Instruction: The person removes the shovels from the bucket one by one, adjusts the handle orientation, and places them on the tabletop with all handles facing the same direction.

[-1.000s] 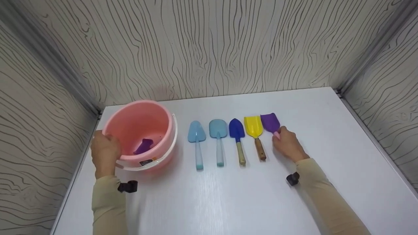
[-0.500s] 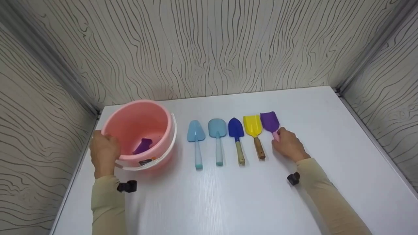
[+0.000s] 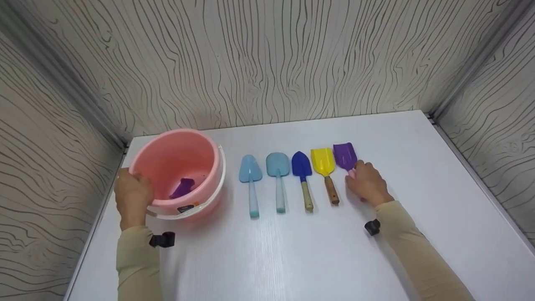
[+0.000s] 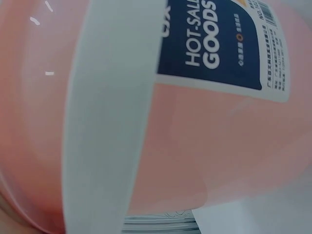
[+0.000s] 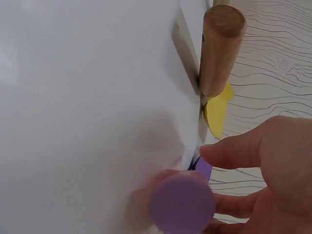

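Observation:
In the head view my left hand (image 3: 133, 196) grips the rim of a pink bucket (image 3: 213, 175) at the left, its thumb inside. The bucket tilts toward me, its white handle hanging at the front right. Inside lies a small purple piece (image 3: 182, 188). My right hand (image 3: 368, 182) is around the pink handle of a purple toy shovel (image 3: 345, 155), the last in the row. In the right wrist view the thumb (image 5: 231, 152) stands apart from the round handle end (image 5: 183, 204), with the fingers (image 5: 234, 204) close on its other side.
To the left of the purple shovel lie a yellow shovel (image 3: 323, 161) with a wooden handle, a blue trowel (image 3: 301, 164), a light blue shovel (image 3: 278, 164) and a light blue pointed trowel (image 3: 250, 169). They rest on a white table (image 3: 271, 259) with patterned walls (image 3: 267, 62) around it.
My right thumb has come away from the shovel's handle, and the hand has shifted slightly left. The left hand and bucket stay in place.

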`<state>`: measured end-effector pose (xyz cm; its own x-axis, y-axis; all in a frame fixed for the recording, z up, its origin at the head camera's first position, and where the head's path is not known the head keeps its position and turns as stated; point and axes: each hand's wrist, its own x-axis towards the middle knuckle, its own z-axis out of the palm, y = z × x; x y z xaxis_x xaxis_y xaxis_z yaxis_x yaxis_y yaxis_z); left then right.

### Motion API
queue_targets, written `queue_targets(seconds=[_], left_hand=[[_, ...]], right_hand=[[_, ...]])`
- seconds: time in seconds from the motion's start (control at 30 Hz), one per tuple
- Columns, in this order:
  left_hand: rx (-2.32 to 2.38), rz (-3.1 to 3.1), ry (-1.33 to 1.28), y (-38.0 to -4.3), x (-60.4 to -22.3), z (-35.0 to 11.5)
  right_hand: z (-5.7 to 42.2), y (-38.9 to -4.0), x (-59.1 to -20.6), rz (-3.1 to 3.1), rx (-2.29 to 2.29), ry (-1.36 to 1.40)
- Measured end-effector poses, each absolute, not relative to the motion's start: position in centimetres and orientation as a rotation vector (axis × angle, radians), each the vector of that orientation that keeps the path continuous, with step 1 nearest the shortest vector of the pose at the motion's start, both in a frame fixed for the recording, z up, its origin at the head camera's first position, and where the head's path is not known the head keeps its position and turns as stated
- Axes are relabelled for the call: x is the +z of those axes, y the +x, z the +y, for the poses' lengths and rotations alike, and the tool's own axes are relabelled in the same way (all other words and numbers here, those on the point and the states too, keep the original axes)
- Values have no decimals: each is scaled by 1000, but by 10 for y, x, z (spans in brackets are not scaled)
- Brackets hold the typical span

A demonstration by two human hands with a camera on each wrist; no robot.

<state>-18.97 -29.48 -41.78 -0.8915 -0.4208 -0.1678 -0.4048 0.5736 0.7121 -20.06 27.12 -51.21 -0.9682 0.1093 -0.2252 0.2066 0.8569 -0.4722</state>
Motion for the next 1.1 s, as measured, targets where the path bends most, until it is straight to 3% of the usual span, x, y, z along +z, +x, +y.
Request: queue_targets(seconds=[0.57,1.1], left_hand=[[-1217,-2764,698,-188,-418,-295],[-1243,-2766,707,-188,-418,-296]], right_hand=[[200,-221,-466,2871,-1009,17],[102,-232,-399,2925,-1068,-509]])
